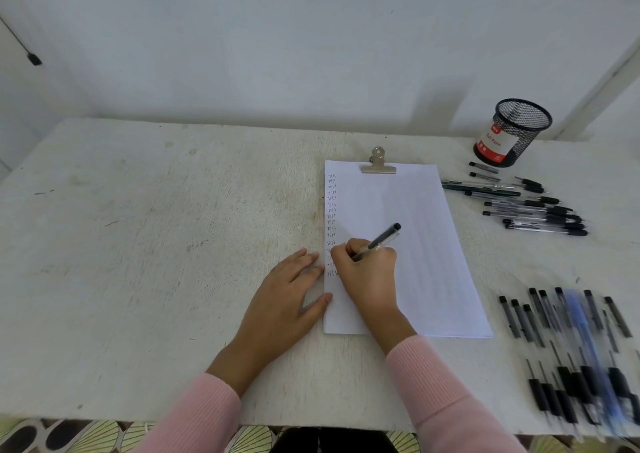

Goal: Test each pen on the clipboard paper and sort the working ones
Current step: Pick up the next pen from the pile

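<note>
Nearest, right of the fingers (346,249), a blurred pen pile (571,348) lies on the bench (138,245). Left hand (287,297) lies flat, fingers (304,262) straight and thumb apart, tips touching the paper (415,245) edge; right hand (367,276) fingers pinch a pen (379,240) over the marks. Farther right: pen row (530,207), mesh cup (512,134).

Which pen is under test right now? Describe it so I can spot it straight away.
Find the white clipboard paper on the table, then the right hand resting on its left side beside the column of test marks. The pen it grips slants up to the right, black end raised; the other pens all lie flat on the table to the paper's right.
</note>
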